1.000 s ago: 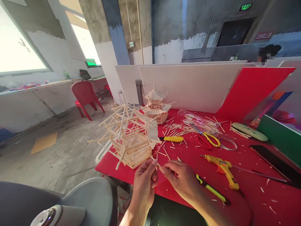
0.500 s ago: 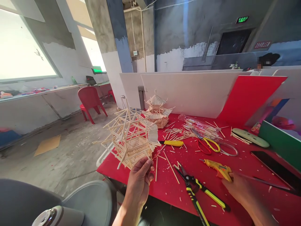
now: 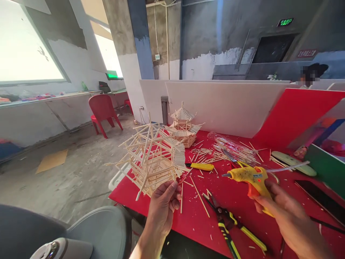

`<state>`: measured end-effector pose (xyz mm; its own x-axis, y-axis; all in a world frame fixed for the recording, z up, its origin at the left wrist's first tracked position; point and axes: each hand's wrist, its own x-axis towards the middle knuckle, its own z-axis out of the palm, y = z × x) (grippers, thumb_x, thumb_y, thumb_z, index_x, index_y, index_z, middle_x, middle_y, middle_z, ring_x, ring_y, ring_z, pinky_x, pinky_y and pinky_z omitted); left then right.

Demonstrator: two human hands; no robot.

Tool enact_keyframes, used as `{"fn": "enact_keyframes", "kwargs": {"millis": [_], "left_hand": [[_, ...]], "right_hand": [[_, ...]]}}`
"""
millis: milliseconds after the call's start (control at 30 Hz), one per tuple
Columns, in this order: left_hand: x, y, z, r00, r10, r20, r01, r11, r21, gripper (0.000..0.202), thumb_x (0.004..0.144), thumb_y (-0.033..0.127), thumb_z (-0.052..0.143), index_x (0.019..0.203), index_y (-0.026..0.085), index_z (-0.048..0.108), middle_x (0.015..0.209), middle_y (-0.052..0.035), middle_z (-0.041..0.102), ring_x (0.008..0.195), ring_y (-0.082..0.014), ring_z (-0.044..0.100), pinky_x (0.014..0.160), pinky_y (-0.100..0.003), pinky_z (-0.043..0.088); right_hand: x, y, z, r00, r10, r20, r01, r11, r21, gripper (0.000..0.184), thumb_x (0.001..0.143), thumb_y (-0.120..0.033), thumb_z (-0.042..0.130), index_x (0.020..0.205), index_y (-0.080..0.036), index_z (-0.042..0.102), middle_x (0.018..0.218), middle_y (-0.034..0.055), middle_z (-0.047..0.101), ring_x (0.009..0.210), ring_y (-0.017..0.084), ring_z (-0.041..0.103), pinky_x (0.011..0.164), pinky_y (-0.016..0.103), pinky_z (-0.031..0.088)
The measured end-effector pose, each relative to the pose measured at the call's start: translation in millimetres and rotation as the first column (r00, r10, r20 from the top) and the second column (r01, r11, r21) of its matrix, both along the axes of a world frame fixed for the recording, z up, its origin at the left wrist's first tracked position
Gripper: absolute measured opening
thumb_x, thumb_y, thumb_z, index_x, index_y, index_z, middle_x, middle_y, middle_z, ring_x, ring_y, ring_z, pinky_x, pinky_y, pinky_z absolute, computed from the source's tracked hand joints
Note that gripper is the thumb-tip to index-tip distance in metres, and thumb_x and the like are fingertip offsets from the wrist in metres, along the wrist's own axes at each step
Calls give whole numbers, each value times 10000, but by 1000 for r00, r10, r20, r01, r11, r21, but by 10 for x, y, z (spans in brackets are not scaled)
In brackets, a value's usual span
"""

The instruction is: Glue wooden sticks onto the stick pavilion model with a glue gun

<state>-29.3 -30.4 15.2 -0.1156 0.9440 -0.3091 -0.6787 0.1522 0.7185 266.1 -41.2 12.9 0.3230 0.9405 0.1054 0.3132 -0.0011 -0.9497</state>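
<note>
My left hand (image 3: 165,201) pinches the lower edge of a wooden stick pavilion model (image 3: 153,158), an open frame with one roof panel covered in slats on its right side. The model is held up over the table's left corner. My right hand (image 3: 285,212) is wrapped round the handle of a yellow glue gun (image 3: 249,176), raised above the table with its nozzle pointing left toward the model. A clear glue stick juts from its back. Behind the held model stands a second stick pavilion (image 3: 183,126) with slatted roofs.
On the red table (image 3: 194,226) lie black-and-yellow cutters (image 3: 226,219), a yellow utility knife (image 3: 201,166), loose sticks (image 3: 205,154), a bag of sticks (image 3: 234,148) and a phone (image 3: 320,198). White boards (image 3: 215,108) stand behind. A grey stool (image 3: 105,230) is at lower left.
My right hand has lifted the glue gun off the table and turned it nozzle-left. My left hand keeps its hold on the model, and the view has shifted slightly.
</note>
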Motion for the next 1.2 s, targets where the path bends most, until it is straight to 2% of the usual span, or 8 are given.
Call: {"fn": "enact_keyframes", "kwargs": {"millis": [100, 167, 200, 300, 400, 633, 900, 1200], "left_hand": [[-3, 27, 22, 1000, -7, -9, 7, 1000, -29, 352, 543, 301, 921, 714, 112, 677, 605, -18, 673, 428, -62, 553, 333, -125, 378], [2, 43, 35, 1000, -5, -14, 4, 999, -46, 367, 537, 327, 920, 694, 111, 668, 594, -22, 670, 413, -62, 543, 323, -126, 363], [7, 52, 38, 1000, -5, -14, 5, 999, -53, 373, 536, 338, 919, 689, 111, 665, 592, -24, 669, 411, -63, 542, 322, -128, 360], [24, 74, 28, 1000, -11, -14, 10, 998, -69, 373, 549, 348, 911, 704, 114, 665, 592, -21, 663, 416, -65, 542, 328, -130, 356], [32, 89, -11, 1000, -18, -24, 16, 997, -71, 353, 584, 345, 895, 726, 123, 661, 617, -20, 666, 432, -68, 550, 344, -135, 367], [24, 116, -66, 999, -30, -36, 28, 997, -70, 317, 628, 340, 868, 715, 128, 648, 626, -16, 660, 429, -64, 538, 342, -139, 349], [41, 134, -17, 999, -23, -40, 20, 997, -74, 353, 572, 366, 888, 676, 129, 647, 568, -4, 636, 400, -61, 512, 324, -143, 324], [42, 125, -28, 999, -32, -40, 29, 996, -80, 317, 623, 345, 866, 722, 137, 648, 602, -2, 645, 423, -61, 526, 340, -143, 338]], "right_hand": [[-324, 42, 187, 989, 142, 47, -142, 990, 7, 381, 783, -515, 604, 1061, -257, 635, 842, 48, 713, 716, 218, 663, 600, 307, 562], [-577, 97, 279, 962, 177, 206, -192, 980, 56, 415, 796, -558, 601, 1076, -252, 617, 882, 60, 715, 717, 225, 659, 590, 318, 543], [-701, 133, 315, 937, 153, 314, -189, 978, 85, 431, 789, -583, 618, 1058, -246, 610, 874, 62, 711, 702, 225, 652, 584, 322, 530], [-1002, 254, 384, 808, -21, 589, -129, 969, 210, 511, 762, -671, 633, 999, -221, 593, 845, 75, 697, 697, 233, 646, 574, 328, 488], [-1153, 354, 408, 694, -133, 707, -126, 945, 301, 532, 805, -708, 567, 998, -212, 576, 825, 70, 685, 724, 241, 651, 587, 331, 457], [-1211, 450, 341, 603, -184, 776, -192, 911, 365, 463, 874, -627, 531, 1058, -203, 565, 898, 80, 682, 793, 241, 652, 592, 315, 438], [-1284, 455, 367, 447, -316, 837, -183, 883, 431, 323, 889, -473, 551, 1026, -182, 582, 869, 67, 683, 703, 210, 638, 559, 297, 395], [-1342, 461, 397, 419, -297, 858, -217, 885, 413, 232, 864, -310, 520, 1052, -190, 584, 949, 84, 706, 738, 207, 675, 545, 289, 405]]}}
